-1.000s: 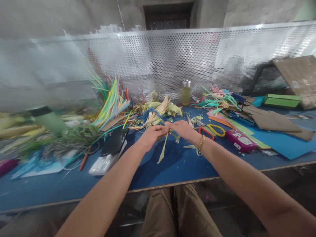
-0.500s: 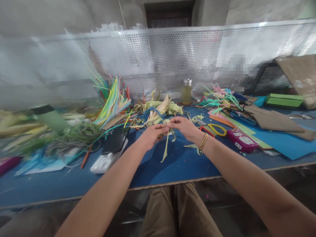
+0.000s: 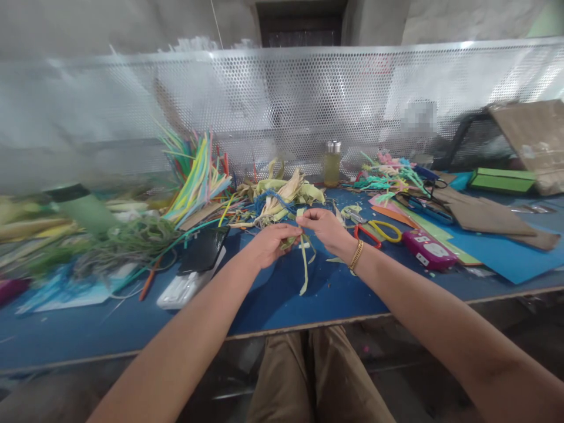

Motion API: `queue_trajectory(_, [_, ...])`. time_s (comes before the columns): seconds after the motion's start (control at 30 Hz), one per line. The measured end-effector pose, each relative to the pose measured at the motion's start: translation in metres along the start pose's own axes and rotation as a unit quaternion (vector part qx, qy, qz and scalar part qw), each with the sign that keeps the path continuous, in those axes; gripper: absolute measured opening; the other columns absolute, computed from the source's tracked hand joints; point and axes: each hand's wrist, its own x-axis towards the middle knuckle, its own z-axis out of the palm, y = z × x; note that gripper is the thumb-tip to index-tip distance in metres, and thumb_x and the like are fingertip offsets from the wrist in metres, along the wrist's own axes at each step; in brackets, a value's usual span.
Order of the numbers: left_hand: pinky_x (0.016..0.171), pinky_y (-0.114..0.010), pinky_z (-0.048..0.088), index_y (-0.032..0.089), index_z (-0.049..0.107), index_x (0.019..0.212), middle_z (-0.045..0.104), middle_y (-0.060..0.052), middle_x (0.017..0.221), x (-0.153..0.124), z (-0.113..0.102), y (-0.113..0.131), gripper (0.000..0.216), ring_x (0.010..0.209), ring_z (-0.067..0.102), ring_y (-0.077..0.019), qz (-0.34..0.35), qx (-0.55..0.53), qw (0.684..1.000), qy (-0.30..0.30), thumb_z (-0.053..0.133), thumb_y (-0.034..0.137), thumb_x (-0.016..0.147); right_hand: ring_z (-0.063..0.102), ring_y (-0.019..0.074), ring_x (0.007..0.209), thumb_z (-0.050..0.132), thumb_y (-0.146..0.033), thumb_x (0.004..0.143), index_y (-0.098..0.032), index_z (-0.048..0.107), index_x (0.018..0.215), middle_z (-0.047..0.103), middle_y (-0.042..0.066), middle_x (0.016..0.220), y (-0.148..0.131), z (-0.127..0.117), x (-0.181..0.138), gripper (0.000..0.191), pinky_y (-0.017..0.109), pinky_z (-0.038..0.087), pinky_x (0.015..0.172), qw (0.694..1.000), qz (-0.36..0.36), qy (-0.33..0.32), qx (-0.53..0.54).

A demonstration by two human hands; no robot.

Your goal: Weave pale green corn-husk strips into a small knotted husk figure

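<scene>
My left hand [image 3: 268, 242] and my right hand [image 3: 324, 226] meet above the blue table [image 3: 273, 305], both closed on thin pale green strips of corn husk [image 3: 304, 267]. One long strip hangs down from between the fingers toward the table. My right hand pinches the strip's top end, and a gold bracelet [image 3: 356, 255] circles that wrist. Just behind my hands lies a pile of corn husks [image 3: 282, 197] with blue string in it.
A black phone [image 3: 203, 251] lies on a white case left of my hands. Yellow and red scissors [image 3: 379, 232], a pink box [image 3: 429, 249], brown card [image 3: 489, 217] and blue paper sit to the right. Coloured straws [image 3: 198, 176], a glass jar [image 3: 332, 164] and a perforated metal screen [image 3: 308, 100] stand behind.
My right hand has shifted slightly left and up, pulling the strip. The hanging strip now dangles further right and lower than before.
</scene>
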Motion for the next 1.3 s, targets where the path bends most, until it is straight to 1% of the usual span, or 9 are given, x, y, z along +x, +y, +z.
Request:
queue_trajectory(0.27, [0.051,-0.022,0.037,0.015,0.066,0.067,0.061,-0.001,0.062,0.000,0.000,-0.002,0.014,0.055,0.054,-0.0098,0.009,0.014,1.000,-0.022,0.076,0.024,0.064,0.040,0.0084,0.056,0.072,-0.040,0.067,-0.018,0.053,0.060,0.047,-0.005,0.057,0.001,0.000,0.000,0.030,0.026,0.036,0.058,0.999,-0.011,0.007,-0.030])
queue_trajectory(0.47, [0.050,-0.023,0.036,0.015,0.066,0.064,0.062,-0.001,0.059,-0.002,0.000,-0.002,0.013,0.052,0.053,-0.0097,0.007,0.018,0.999,-0.032,0.077,0.021,0.063,0.040,0.0086,0.056,0.072,-0.039,0.067,-0.018,0.053,0.059,0.048,-0.004,0.058,0.001,0.001,-0.001,0.029,0.026,0.037,0.057,0.999,-0.013,0.013,-0.031])
queue_trajectory(0.6, [0.053,-0.022,0.041,0.014,0.067,0.067,0.063,-0.001,0.062,-0.001,-0.002,-0.002,0.015,0.056,0.056,-0.0097,0.009,-0.012,0.999,-0.036,0.080,0.020,0.062,0.047,0.0108,0.061,0.072,-0.044,0.070,-0.019,0.057,0.062,0.055,-0.002,0.062,-0.005,-0.004,0.001,0.030,0.027,0.041,0.064,0.998,0.009,-0.044,-0.035])
queue_trajectory(0.73, [0.056,-0.020,0.045,0.016,0.067,0.075,0.065,0.000,0.068,0.001,-0.010,0.001,0.019,0.061,0.060,-0.0097,0.019,-0.079,0.996,-0.040,0.082,0.022,0.065,0.058,0.0163,0.079,0.058,-0.055,0.082,-0.020,0.067,0.072,0.067,0.004,0.077,-0.014,-0.016,0.004,0.038,0.031,0.045,0.078,0.991,0.072,-0.099,-0.046])
queue_trajectory(0.8, [0.056,-0.020,0.045,0.016,0.066,0.077,0.065,0.000,0.069,0.002,-0.013,0.003,0.020,0.062,0.060,-0.0100,0.020,-0.097,0.994,-0.042,0.081,0.023,0.066,0.059,0.0173,0.083,0.055,-0.057,0.084,-0.019,0.069,0.076,0.069,0.005,0.081,-0.018,-0.023,0.004,0.041,0.032,0.044,0.082,0.985,0.083,-0.137,-0.058])
queue_trajectory(0.93, [0.054,-0.021,0.045,0.016,0.064,0.079,0.063,0.001,0.067,0.003,-0.016,0.005,0.021,0.062,0.061,-0.0110,0.031,-0.108,0.993,-0.041,0.081,0.022,0.067,0.052,0.0136,0.070,0.067,-0.051,0.077,-0.018,0.067,0.072,0.061,0.000,0.070,-0.027,-0.034,0.003,0.033,0.029,0.041,0.072,0.973,0.029,-0.193,-0.123])
queue_trajectory(1.07, [0.056,-0.023,0.045,0.017,0.065,0.079,0.064,-0.001,0.069,0.003,-0.014,0.005,0.021,0.064,0.061,-0.0119,0.018,-0.089,0.995,-0.026,0.080,0.029,0.069,0.040,0.0103,0.060,0.071,-0.046,0.074,-0.019,0.065,0.069,0.052,-0.003,0.064,-0.034,-0.037,0.002,0.028,0.027,0.032,0.060,0.971,-0.004,-0.166,-0.175])
queue_trajectory(1.17, [0.058,-0.024,0.045,0.017,0.064,0.075,0.064,-0.001,0.068,0.003,-0.013,0.004,0.025,0.062,0.060,-0.0115,0.018,-0.067,0.998,-0.009,0.079,0.036,0.069,0.039,0.0101,0.060,0.068,-0.045,0.076,-0.018,0.064,0.068,0.052,-0.003,0.064,-0.035,-0.035,0.000,0.028,0.027,0.031,0.059,0.968,-0.022,-0.152,-0.198])
queue_trajectory(1.3, [0.057,-0.023,0.041,0.018,0.064,0.071,0.061,0.000,0.064,0.002,-0.010,0.003,0.026,0.064,0.059,-0.0122,0.030,-0.014,0.999,0.008,0.084,0.030,0.061,0.047,0.0116,0.065,0.067,-0.040,0.076,-0.018,0.065,0.068,0.058,-0.001,0.068,-0.035,-0.032,0.000,0.024,0.028,0.037,0.065,0.963,-0.045,-0.165,-0.211])
